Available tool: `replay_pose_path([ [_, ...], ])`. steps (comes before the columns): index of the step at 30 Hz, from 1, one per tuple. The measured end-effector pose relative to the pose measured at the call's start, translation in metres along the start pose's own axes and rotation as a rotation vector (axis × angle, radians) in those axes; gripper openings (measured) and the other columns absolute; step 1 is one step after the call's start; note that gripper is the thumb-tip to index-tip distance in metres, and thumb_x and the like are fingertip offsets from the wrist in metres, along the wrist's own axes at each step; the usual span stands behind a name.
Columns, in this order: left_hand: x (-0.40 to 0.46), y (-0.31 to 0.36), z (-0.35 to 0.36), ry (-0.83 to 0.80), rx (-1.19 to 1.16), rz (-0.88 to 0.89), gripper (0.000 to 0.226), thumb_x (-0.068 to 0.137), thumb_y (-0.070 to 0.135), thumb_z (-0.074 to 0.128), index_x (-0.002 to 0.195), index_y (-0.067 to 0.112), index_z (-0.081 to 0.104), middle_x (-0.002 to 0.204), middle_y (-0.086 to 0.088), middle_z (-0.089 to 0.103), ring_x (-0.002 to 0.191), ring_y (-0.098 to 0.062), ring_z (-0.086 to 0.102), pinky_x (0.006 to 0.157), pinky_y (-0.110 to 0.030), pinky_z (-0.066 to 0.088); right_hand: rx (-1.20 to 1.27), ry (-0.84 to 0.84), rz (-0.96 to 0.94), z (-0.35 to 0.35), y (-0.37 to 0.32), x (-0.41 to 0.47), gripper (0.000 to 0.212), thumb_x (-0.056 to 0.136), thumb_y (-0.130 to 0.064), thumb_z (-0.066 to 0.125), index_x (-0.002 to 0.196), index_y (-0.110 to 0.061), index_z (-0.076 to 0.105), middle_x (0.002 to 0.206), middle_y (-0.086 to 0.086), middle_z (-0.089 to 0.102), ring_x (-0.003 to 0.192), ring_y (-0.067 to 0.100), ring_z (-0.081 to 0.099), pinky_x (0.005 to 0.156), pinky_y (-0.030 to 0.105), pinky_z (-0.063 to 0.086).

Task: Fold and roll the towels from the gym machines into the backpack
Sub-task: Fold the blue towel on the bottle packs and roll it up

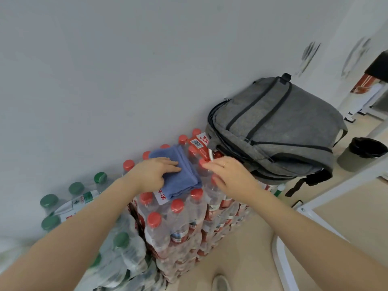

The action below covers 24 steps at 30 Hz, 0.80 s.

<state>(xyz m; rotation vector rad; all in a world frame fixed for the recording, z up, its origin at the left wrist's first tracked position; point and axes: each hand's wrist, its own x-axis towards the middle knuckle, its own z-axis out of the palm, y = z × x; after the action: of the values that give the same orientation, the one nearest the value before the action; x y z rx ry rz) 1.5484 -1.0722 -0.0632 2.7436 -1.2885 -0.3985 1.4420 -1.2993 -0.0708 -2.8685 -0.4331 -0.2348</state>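
A folded blue towel (183, 174) lies on top of a stack of red-capped water bottle packs (178, 223). My left hand (155, 172) presses flat on the towel's left part, fingers spread over it. My right hand (228, 175) hovers just right of the towel, fingers loosely curled and holding nothing, near the bottle caps. A grey backpack (279, 131) rests on the same stack to the right, against the wall, with its zipper partly open along the left edge.
Green-capped bottle packs (79, 206) stand lower on the left. A white wall runs behind everything. A dark bin (361, 152) sits on the floor at right, and a white frame (294, 269) stands near my right forearm.
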Motion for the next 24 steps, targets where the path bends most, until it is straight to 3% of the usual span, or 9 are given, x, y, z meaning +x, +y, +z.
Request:
replay_pose_path([
  [3, 0.025, 0.031, -0.024, 0.102, 0.114, -0.004, 0.05, 0.081, 0.022, 0.029, 0.123, 0.023, 0.057, 0.126, 0.001, 0.059, 0.111, -0.022, 0.055, 0.087, -0.039, 0.047, -0.348, 0.242, 0.134, -0.023, 0.023, -0.015, 0.033, 0.075, -0.015, 0.064, 0.107, -0.012, 0.064, 0.115, 0.013, 0.063, 0.112, 0.03, 0.055, 0.1, 0.049, 0.04],
  [6, 0.06, 0.064, -0.03, 0.259, 0.089, 0.112, 0.051, 0.091, 0.013, 0.038, 0.141, 0.024, 0.034, 0.146, 0.001, 0.039, 0.123, -0.022, 0.046, 0.09, -0.035, 0.046, -0.488, 0.066, 0.425, -0.042, 0.042, -0.034, 0.064, 0.066, -0.03, 0.078, 0.123, -0.011, 0.056, 0.129, 0.019, 0.055, 0.121, 0.041, 0.049, 0.103, 0.053, 0.035],
  [8, 0.085, 0.079, -0.025, 0.332, 0.118, 0.222, 0.06, 0.092, 0.013, 0.042, 0.146, 0.022, 0.02, 0.154, -0.002, 0.022, 0.133, -0.023, 0.035, 0.1, -0.035, 0.038, -0.5, -0.068, 0.502, -0.052, 0.049, -0.045, 0.064, 0.08, -0.033, 0.067, 0.135, -0.015, 0.041, 0.137, 0.015, 0.048, 0.126, 0.037, 0.044, 0.108, 0.049, 0.031],
  [10, 0.109, 0.087, -0.022, 0.337, 0.151, 0.24, 0.068, 0.092, 0.021, 0.05, 0.147, 0.022, 0.011, 0.156, -0.005, 0.014, 0.14, -0.024, 0.024, 0.111, -0.036, 0.028, -0.387, -0.055, 0.491, -0.061, 0.059, -0.048, 0.049, 0.093, -0.029, 0.049, 0.138, -0.019, 0.034, 0.137, 0.006, 0.047, 0.123, 0.027, 0.048, 0.102, 0.039, 0.038],
  [12, 0.129, 0.09, -0.025, 0.35, 0.131, 0.216, 0.072, 0.09, 0.027, 0.055, 0.147, 0.022, 0.011, 0.156, -0.004, 0.014, 0.141, -0.024, 0.02, 0.116, -0.04, 0.019, -0.169, 0.081, 0.506, -0.077, 0.07, -0.044, 0.037, 0.095, -0.025, 0.045, 0.131, -0.02, 0.042, 0.127, 0.003, 0.055, 0.111, 0.024, 0.055, 0.09, 0.037, 0.045],
  [14, 0.143, 0.093, -0.035, 0.52, -0.01, 0.226, 0.064, 0.088, 0.022, 0.058, 0.144, 0.016, 0.028, 0.151, -0.009, 0.029, 0.136, -0.028, 0.031, 0.112, -0.043, 0.023, 0.052, 0.281, 0.515, -0.099, 0.085, -0.04, 0.027, 0.093, -0.022, 0.049, 0.12, -0.019, 0.05, 0.116, 0.0, 0.061, 0.104, 0.023, 0.057, 0.085, 0.037, 0.045],
  [17, 0.162, 0.103, -0.062, 0.861, -0.274, 0.138, 0.044, 0.086, 0.014, 0.057, 0.129, 0.009, 0.048, 0.132, -0.016, 0.05, 0.121, -0.031, 0.045, 0.1, -0.042, 0.038, 0.273, 0.504, 0.522, -0.136, 0.11, -0.032, 0.018, 0.091, -0.017, 0.053, 0.109, -0.015, 0.051, 0.099, -0.007, 0.057, 0.091, 0.012, 0.051, 0.077, 0.021, 0.035],
  [20, 0.191, 0.126, -0.076, 1.075, -0.062, 0.242, 0.033, 0.085, 0.018, 0.048, 0.118, 0.017, 0.048, 0.118, -0.012, 0.06, 0.104, -0.025, 0.044, 0.086, -0.037, 0.04, 0.311, 0.55, 0.545, -0.16, 0.139, -0.023, 0.011, 0.092, -0.016, 0.052, 0.102, -0.011, 0.054, 0.078, -0.013, 0.052, 0.074, 0.008, 0.046, 0.061, 0.007, 0.031],
  [24, 0.242, 0.142, -0.092, 0.906, -0.113, 0.186, 0.038, 0.091, 0.01, 0.039, 0.125, 0.014, 0.053, 0.119, -0.012, 0.06, 0.103, -0.034, 0.054, 0.085, -0.041, 0.044, 0.323, 0.519, 0.623, -0.157, 0.184, -0.018, 0.016, 0.095, -0.018, 0.045, 0.103, -0.011, 0.057, 0.083, -0.005, 0.055, 0.076, 0.01, 0.046, 0.06, -0.002, 0.031],
])
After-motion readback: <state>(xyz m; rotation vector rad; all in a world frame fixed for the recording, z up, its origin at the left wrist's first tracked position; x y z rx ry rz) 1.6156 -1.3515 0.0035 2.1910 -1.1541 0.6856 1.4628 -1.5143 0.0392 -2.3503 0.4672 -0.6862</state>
